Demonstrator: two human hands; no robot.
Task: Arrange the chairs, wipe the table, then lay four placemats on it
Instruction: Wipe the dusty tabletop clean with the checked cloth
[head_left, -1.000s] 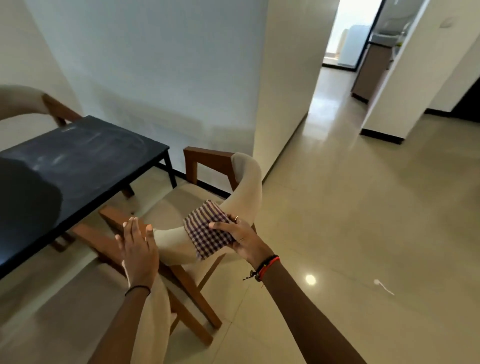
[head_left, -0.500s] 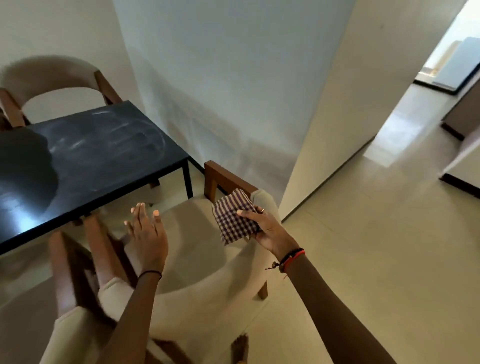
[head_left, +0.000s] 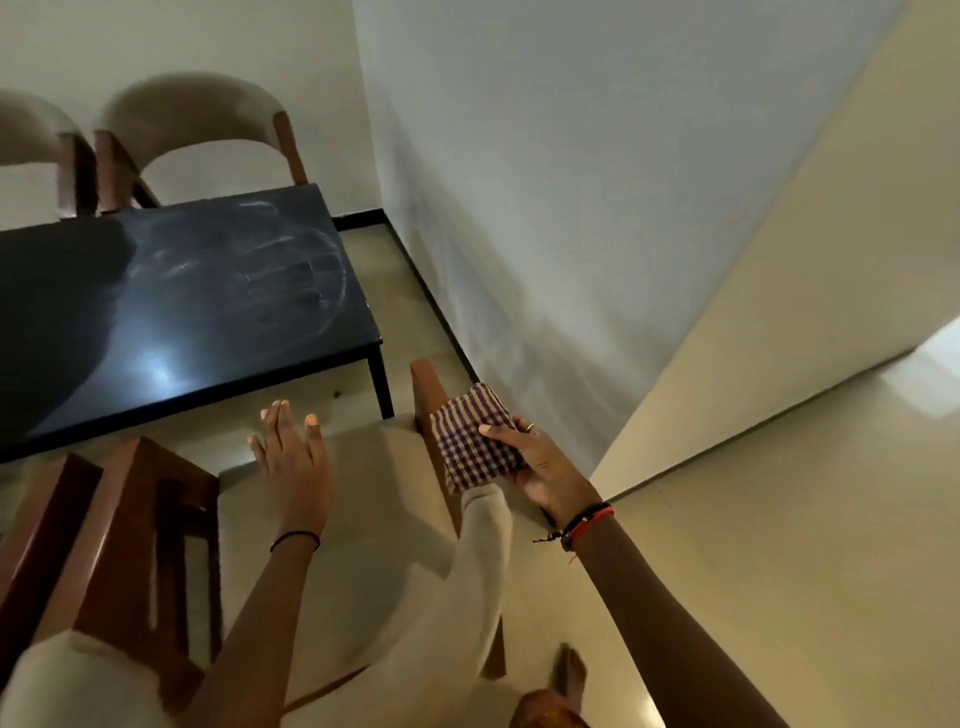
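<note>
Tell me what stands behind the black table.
A right chair and a left chair stand behind the black table, showing curved beige backrests on brown wooden posts. The tabletop covers their seats and legs; the frame edge cuts the left chair.

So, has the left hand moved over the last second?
Yes. The left hand has left the chair backrest and gone forward over the seat, toward the near edge of the black table.

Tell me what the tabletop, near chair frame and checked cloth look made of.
Tabletop: smooth black, probably painted or laminated board; it shows glare and smears. Chair frame: reddish-brown wood, apparently varnished. Checked cloth: soft woven fabric, folded in the right hand.
</note>
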